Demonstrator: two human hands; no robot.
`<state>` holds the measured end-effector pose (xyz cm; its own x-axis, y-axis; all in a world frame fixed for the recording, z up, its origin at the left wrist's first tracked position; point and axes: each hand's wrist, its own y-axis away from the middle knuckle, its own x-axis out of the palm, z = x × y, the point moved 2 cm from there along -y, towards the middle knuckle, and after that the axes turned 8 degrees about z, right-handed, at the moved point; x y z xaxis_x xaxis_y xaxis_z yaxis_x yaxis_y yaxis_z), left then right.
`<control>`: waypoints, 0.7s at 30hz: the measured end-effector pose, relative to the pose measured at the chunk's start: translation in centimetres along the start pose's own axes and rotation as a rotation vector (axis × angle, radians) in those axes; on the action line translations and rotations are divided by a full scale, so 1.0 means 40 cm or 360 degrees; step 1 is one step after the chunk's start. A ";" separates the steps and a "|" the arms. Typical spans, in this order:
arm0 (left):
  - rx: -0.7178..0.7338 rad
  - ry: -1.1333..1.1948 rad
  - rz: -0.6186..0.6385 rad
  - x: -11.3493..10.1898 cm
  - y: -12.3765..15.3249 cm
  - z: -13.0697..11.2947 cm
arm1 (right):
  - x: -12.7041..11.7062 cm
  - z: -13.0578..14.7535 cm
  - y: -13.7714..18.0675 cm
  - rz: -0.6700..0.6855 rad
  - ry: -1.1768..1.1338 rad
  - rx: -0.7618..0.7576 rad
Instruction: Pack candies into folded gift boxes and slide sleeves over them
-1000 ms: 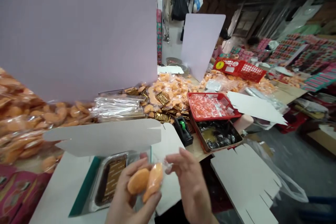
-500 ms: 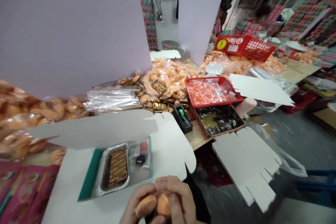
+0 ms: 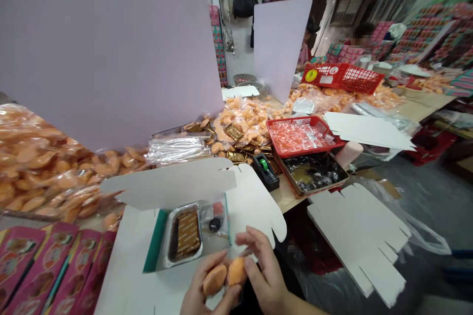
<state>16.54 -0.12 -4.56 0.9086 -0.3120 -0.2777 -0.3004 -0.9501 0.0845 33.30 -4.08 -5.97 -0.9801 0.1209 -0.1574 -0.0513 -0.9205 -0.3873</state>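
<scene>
Both of my hands hold a clear packet with two orange pastries [image 3: 224, 276] at the bottom of the view. My left hand [image 3: 201, 295] cups it from below and my right hand [image 3: 260, 270] pinches its right end. Just beyond them lies an open white box [image 3: 192, 236] with a green inner wall. Inside it sit a foil tray with a brown wrapped bar [image 3: 185, 235] and small clear packets [image 3: 216, 216].
Heaps of bagged orange pastries [image 3: 48, 167] lie left and centre. A tape dispenser [image 3: 265, 171], a red basket of pink sweets [image 3: 299, 135], a dark tray [image 3: 316, 173], pink boxes [image 3: 48, 266] and flat white cardboard [image 3: 358, 236] surround the box. Other people work at the far right.
The packet of pastries came down from over the box toward me, and my right hand closed onto its end. The view shifted slightly.
</scene>
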 end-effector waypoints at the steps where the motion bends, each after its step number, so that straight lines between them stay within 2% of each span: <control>1: -0.0009 -0.0016 -0.0067 -0.012 -0.006 -0.008 | -0.023 0.007 -0.013 -0.0040 0.0201 -0.0208; 3: -0.0024 -0.0014 -0.0213 -0.032 -0.017 -0.028 | -0.089 0.010 -0.057 -0.0228 0.0599 -0.0666; 4: -0.0040 0.0007 -0.0254 -0.039 -0.022 -0.039 | -0.132 0.003 -0.089 -0.0367 0.0708 -0.0788; 5: -0.0065 0.0039 -0.0274 -0.042 -0.027 -0.048 | -0.179 -0.011 -0.128 -0.0532 0.0734 -0.0710; 6: -0.0096 0.0079 -0.0276 -0.043 -0.031 -0.057 | -0.228 -0.035 -0.172 -0.0644 0.0622 -0.0381; 8: -0.0158 0.0171 -0.0257 -0.038 -0.041 -0.074 | -0.309 -0.080 -0.239 -0.0890 0.0091 0.0329; 9: -0.0169 0.0209 -0.0250 -0.032 -0.047 -0.084 | -0.332 -0.089 -0.259 -0.0978 -0.0098 0.0498; 10: -0.0164 0.0239 -0.0237 -0.025 -0.053 -0.093 | -0.344 -0.085 -0.271 -0.1010 -0.0218 0.0513; 11: -0.0148 0.0265 -0.0214 -0.018 -0.061 -0.103 | -0.343 -0.069 -0.274 -0.0997 -0.0269 0.0422; 13: -0.0116 0.0312 -0.0147 -0.002 -0.074 -0.120 | -0.307 -0.013 -0.253 -0.0794 -0.0221 0.0058; 15: -0.0121 0.0340 -0.0091 0.012 -0.074 -0.127 | -0.239 0.043 -0.200 -0.0403 -0.0128 -0.0178; 16: -0.0138 0.0338 -0.0068 0.020 -0.067 -0.125 | -0.200 0.060 -0.167 -0.0183 -0.0096 -0.0201; 18: -0.0174 0.0304 -0.0001 0.039 -0.042 -0.110 | -0.128 0.063 -0.107 0.0153 -0.0086 -0.0101; 21: -0.0138 0.0247 0.0042 0.063 -0.009 -0.064 | -0.055 0.024 -0.076 0.0362 -0.0116 0.0028</control>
<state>19.70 -0.57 -2.83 0.9366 -0.3278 -0.1240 -0.3047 -0.9364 0.1742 35.43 -1.93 -3.56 -0.9780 -0.1171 -0.1726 0.1699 -0.9273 -0.3335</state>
